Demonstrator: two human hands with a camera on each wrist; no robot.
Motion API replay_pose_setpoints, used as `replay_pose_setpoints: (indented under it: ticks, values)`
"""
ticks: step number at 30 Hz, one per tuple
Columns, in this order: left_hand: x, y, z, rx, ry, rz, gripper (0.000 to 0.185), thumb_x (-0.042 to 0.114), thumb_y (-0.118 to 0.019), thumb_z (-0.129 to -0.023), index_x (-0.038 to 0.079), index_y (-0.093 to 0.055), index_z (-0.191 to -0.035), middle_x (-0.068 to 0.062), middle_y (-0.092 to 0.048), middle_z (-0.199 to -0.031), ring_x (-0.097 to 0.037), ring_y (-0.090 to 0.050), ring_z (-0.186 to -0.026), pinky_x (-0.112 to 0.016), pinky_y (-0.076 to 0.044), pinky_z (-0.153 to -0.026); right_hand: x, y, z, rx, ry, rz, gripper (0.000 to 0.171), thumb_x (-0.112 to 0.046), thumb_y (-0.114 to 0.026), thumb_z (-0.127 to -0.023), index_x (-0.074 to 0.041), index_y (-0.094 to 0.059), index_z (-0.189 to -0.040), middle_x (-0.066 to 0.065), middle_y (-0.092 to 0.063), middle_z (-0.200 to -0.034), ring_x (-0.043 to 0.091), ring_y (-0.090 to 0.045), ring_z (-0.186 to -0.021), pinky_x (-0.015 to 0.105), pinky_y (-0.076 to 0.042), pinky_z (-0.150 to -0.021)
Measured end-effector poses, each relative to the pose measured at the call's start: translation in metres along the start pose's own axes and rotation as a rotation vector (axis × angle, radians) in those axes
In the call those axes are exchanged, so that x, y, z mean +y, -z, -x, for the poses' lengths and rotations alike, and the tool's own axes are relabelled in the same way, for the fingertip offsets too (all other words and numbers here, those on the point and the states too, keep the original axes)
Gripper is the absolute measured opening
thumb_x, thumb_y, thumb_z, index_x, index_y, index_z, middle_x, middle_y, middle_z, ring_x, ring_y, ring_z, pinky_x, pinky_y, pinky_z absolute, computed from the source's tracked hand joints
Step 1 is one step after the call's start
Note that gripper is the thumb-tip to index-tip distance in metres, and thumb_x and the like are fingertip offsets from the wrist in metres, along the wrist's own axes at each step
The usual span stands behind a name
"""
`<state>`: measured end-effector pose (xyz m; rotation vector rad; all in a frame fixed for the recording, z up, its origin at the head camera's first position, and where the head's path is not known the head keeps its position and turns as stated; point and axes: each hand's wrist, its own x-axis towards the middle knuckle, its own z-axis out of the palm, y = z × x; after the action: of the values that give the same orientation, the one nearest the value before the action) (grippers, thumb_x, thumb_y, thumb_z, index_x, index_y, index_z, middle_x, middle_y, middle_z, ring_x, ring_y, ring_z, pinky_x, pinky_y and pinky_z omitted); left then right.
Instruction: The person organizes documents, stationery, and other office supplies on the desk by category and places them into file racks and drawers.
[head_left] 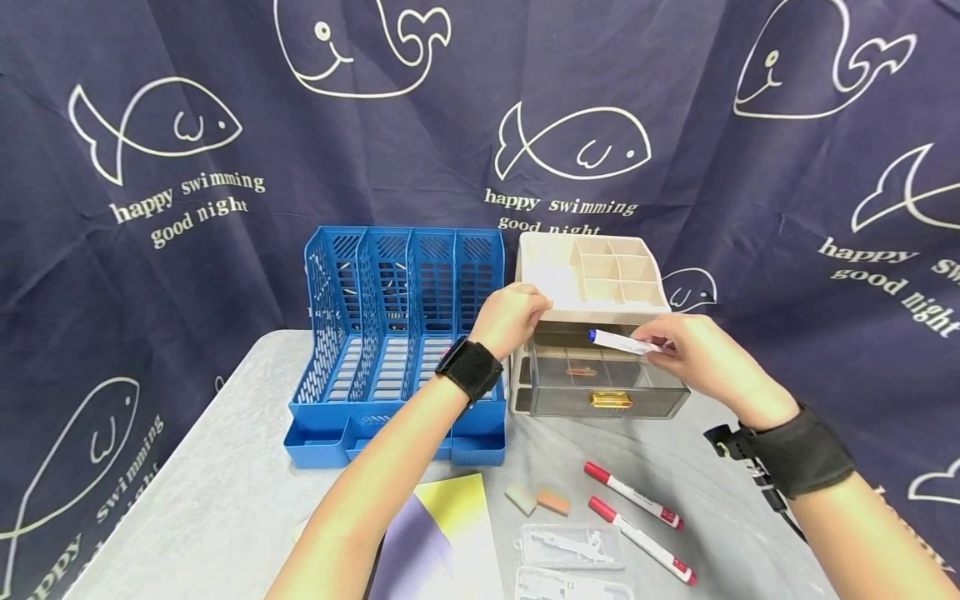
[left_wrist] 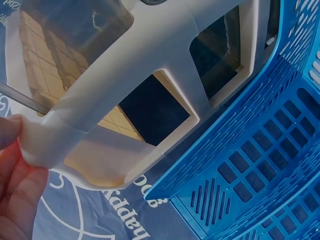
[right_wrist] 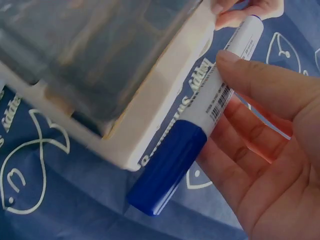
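My right hand (head_left: 693, 354) pinches a white marker with a blue cap (right_wrist: 172, 167) between thumb and fingers. The marker lies nearly level, over the pulled-out smoky clear drawer (head_left: 637, 402) of a cream desk organizer (head_left: 547, 267). A gold handle (head_left: 611, 400) sits on the drawer front, and a small orange-brown item (head_left: 581, 371) shows inside. At the organizer's top front left corner, my left hand (head_left: 512, 318) grips the edge; in the left wrist view its thumb and fingers (left_wrist: 25, 190) pinch that cream rim.
Left of the organizer stands a blue file rack (head_left: 318, 417). On the table lie two red-capped markers (head_left: 645, 542), two small eraser-like blocks (head_left: 553, 502), clear plastic cases (head_left: 573, 546) and a yellow and purple booklet (head_left: 457, 508). A printed dark blue cloth (head_left: 420, 158) hangs behind.
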<state>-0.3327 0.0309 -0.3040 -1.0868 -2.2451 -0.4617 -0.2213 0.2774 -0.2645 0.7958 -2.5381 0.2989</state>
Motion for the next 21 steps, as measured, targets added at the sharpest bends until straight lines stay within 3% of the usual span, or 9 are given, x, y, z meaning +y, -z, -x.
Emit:
replay_pose_setpoints:
  ticks: [7, 16, 21]
  values:
    - [0.000, 0.000, -0.001, -0.003, 0.004, -0.011, 0.015, 0.006, -0.064, -0.089, 0.012, -0.075, -0.097, -0.001, -0.071, -0.095, -0.017, -0.064, -0.095, -0.025, -0.051, -0.085, -0.004, -0.010, -0.015, -0.081, 0.052, -0.047, 0.023, 0.009, -0.078, -0.065, -0.003, -0.070, -0.084, -0.001, -0.066, -0.076, 0.011, -0.056, -0.065, 0.032, -0.050, -0.060]
    - [-0.001, 0.000, 0.000, -0.002, 0.006, -0.011, 0.016, 0.005, -0.063, -0.089, 0.012, -0.075, -0.097, -0.002, -0.071, -0.095, -0.017, -0.064, -0.094, -0.025, -0.052, -0.085, -0.004, -0.039, -0.023, -0.220, 0.092, -0.081, 0.022, 0.009, -0.074, -0.066, -0.003, -0.070, -0.083, 0.000, -0.066, -0.078, 0.015, -0.060, -0.071, 0.033, -0.052, -0.067]
    - [-0.001, -0.001, -0.001, 0.006, -0.001, -0.019, 0.016, 0.005, -0.063, -0.089, 0.012, -0.075, -0.097, -0.001, -0.071, -0.095, -0.016, -0.064, -0.095, -0.024, -0.052, -0.085, 0.000, -0.049, -0.031, -0.320, 0.134, -0.142, 0.022, 0.011, -0.072, -0.066, -0.007, -0.070, -0.079, -0.005, -0.064, -0.073, 0.007, -0.057, -0.066, 0.026, -0.051, -0.061]
